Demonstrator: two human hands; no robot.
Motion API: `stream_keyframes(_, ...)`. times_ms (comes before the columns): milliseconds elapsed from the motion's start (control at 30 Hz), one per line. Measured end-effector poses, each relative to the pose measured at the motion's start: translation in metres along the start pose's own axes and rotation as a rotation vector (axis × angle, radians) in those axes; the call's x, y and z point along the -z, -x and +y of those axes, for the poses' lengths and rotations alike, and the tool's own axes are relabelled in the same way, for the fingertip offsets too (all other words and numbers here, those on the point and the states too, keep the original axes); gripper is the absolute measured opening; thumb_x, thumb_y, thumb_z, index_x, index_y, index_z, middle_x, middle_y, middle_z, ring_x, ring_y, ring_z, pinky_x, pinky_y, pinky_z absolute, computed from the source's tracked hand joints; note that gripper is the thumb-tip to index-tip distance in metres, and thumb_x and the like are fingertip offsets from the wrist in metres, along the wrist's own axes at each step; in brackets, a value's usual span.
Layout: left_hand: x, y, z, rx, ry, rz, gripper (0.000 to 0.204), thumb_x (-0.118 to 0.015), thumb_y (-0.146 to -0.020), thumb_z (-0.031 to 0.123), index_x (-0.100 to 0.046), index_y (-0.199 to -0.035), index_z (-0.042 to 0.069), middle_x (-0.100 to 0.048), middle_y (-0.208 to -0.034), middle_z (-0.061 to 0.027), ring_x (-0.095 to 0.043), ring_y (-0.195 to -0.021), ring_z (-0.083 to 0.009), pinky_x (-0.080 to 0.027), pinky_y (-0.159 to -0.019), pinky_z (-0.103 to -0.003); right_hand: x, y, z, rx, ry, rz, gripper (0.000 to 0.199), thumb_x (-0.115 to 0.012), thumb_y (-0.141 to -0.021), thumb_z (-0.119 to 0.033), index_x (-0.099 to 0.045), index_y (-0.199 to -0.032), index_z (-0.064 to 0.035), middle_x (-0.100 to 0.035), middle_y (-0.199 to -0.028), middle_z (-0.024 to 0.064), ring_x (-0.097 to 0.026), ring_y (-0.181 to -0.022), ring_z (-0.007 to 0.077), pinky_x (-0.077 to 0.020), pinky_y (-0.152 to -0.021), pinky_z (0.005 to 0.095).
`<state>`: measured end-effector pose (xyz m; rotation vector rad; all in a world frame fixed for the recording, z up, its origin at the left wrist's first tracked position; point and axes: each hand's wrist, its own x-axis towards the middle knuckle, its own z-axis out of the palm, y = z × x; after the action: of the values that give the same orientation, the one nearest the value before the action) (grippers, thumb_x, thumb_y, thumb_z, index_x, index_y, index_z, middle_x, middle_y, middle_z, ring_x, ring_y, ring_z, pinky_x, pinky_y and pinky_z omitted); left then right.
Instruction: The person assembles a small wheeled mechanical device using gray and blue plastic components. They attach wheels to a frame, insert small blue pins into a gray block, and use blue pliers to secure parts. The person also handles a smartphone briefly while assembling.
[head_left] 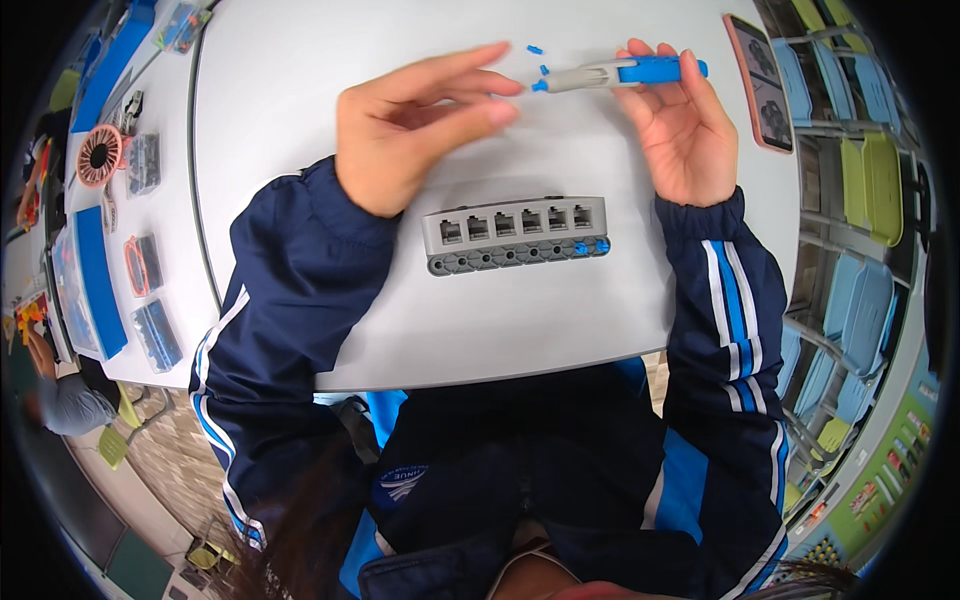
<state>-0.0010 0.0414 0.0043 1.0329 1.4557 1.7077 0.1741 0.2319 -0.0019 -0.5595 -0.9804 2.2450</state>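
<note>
My right hand [688, 130] grips a pen-shaped grey and blue tool [655, 70] between thumb and fingers, its grey end pointing left. At that tip sits a small blue connector peg [540, 87]. My left hand [420, 120] is open just left of the tip, with thumb and fingers apart and nothing visible between them. Two more loose blue pegs [535, 49] lie on the table beyond the tool. Nearer to me rests a grey block with a row of square ports [515, 230]; blue pegs [592, 247] stick in the right end of its dark perforated strip.
A phone in a pink case [760, 85] lies at the table's right edge. On the left stand a pink fan [100, 155], clear boxes of parts [157, 335] and a blue-edged bin [90, 285]. Stacked chairs [860, 310] are at right. Another person [70, 400] is at far left.
</note>
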Motion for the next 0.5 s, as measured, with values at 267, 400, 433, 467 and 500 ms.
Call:
stream_keyframes(267, -0.024, 0.018, 0.083, -0.317, -0.807, -0.309, 0.056, -0.078, -0.074, 0.008, -0.063, -0.127, 0.000, -0.065, -0.121, -0.0168, -0.062, -0.106, -0.0313, -0.049, -0.092, -0.039, 0.015, -0.019, -0.037, 0.310, 0.048, 0.092, 0.036, -0.052, -0.103, -0.019, -0.052, -0.124, 0.0098, -0.054, -0.132, 0.0274, -0.051, -0.130, 0.0399, -0.0446, -0.112, 0.0526)
stream_keyframes(400, -0.054, 0.034, 0.074, -0.271, -1.111, -0.320, 0.065, -0.081, -0.066, 0.000, -0.061, -0.128, 0.002, -0.063, -0.119, -0.0155, -0.060, -0.101, -0.0335, -0.052, -0.084, -0.039, -0.007, -0.009, -0.047, 0.406, -0.014, 0.201, 0.045, -0.064, -0.097, -0.030, -0.051, -0.120, 0.0068, -0.065, -0.108, 0.0212, -0.065, -0.104, 0.0317, -0.0592, -0.088, 0.0395)
stream_keyframes(433, -0.052, 0.034, 0.067, -0.217, -1.110, -0.314, 0.065, -0.081, -0.065, -0.001, -0.062, -0.127, 0.002, -0.063, -0.118, -0.0149, -0.060, -0.100, -0.0328, -0.052, -0.082, -0.039, -0.003, -0.011, -0.049, 0.406, -0.014, 0.146, 0.043, -0.059, -0.100, -0.028, -0.052, -0.123, 0.0075, -0.062, -0.116, 0.0229, -0.061, -0.112, 0.0350, -0.0537, -0.096, 0.0448)
stream_keyframes(467, -0.051, 0.035, 0.065, -0.163, -1.108, -0.307, 0.064, -0.081, -0.064, -0.001, -0.062, -0.126, 0.002, -0.063, -0.117, -0.0142, -0.060, -0.099, -0.0322, -0.053, -0.080, -0.039, 0.005, -0.015, -0.053, 0.407, -0.014, 0.091, 0.041, -0.054, -0.102, -0.026, -0.052, -0.125, 0.0083, -0.059, -0.123, 0.0246, -0.057, -0.119, 0.0383, -0.0481, -0.104, 0.0501)
stream_keyframes(500, -0.049, 0.033, 0.061, -0.256, -1.091, -0.280, 0.058, -0.081, -0.068, -0.003, -0.062, -0.123, 0.000, -0.065, -0.111, -0.0137, -0.064, -0.094, -0.0274, -0.053, -0.079, -0.033, 0.008, -0.015, -0.058, 0.428, -0.001, 0.051, 0.040, -0.049, -0.105, -0.024, -0.053, -0.127, 0.0091, -0.057, -0.131, 0.0262, -0.053, -0.127, 0.0417, -0.0425, -0.112, 0.0554)
